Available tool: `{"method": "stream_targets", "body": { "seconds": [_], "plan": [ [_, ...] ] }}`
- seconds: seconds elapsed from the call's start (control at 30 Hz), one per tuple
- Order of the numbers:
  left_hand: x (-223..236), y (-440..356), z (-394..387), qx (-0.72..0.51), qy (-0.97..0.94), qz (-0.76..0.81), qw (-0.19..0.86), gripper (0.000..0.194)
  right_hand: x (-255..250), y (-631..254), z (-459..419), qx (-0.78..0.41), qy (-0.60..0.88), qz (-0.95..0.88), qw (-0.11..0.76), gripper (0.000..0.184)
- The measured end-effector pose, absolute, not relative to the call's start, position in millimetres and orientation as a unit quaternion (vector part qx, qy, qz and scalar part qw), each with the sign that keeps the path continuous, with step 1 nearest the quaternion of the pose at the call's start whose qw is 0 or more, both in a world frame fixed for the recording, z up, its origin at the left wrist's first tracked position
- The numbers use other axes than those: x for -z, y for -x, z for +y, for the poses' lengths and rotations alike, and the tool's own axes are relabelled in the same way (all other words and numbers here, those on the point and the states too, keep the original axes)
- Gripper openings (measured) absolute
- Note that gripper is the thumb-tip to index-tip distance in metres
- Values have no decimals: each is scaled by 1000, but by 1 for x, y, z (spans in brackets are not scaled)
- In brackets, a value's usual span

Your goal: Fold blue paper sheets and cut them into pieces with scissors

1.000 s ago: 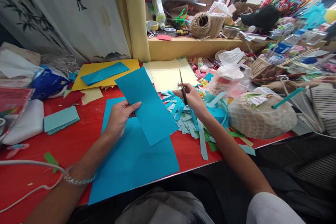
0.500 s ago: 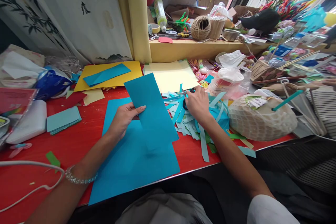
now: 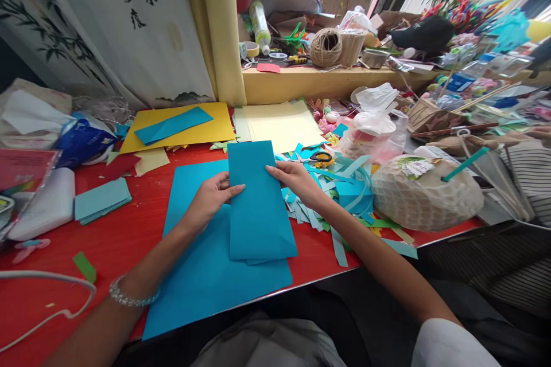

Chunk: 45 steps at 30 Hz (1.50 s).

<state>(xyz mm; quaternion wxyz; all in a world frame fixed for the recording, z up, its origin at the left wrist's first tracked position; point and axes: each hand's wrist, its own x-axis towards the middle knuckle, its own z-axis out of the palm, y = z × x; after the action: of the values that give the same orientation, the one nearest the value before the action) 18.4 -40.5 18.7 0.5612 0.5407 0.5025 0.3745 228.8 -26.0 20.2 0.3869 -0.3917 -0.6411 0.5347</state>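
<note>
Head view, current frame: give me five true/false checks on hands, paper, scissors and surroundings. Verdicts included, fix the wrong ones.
1. The left hand and the right hand are both on the held blue paper. True.
2. The right hand is gripping the scissors. False: they lie among the cut strips, just beyond that hand.
3. A bracelet is on the same side as the left hand. True.
4. The strip on the yellow sheet is red. False: it is blue.
5. A turquoise straw sticks out of the net-wrapped object. True.
</note>
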Motion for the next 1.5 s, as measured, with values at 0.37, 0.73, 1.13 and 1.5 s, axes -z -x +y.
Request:
{"method": "stream_targets", "body": {
  "seconds": [0.37,0.73,1.13,1.5],
  "plan": [
    [-21,26,-14,-308,-591,677,313,46,-14,-236,-16,-479,447,-581,483,39],
    [-22,4,-26,-427,-628,526,383,41,-12,-229,-26,-606,396,-573,384,35],
    [-19,5,-27,-481,-546,489,481,27,-35,-235,-15,-359,437,-648,510,31],
    [-17,7,-24,-520,-542,464,470,23,-70,-151,16,-102,353,-908,203,21]
  ]
}}
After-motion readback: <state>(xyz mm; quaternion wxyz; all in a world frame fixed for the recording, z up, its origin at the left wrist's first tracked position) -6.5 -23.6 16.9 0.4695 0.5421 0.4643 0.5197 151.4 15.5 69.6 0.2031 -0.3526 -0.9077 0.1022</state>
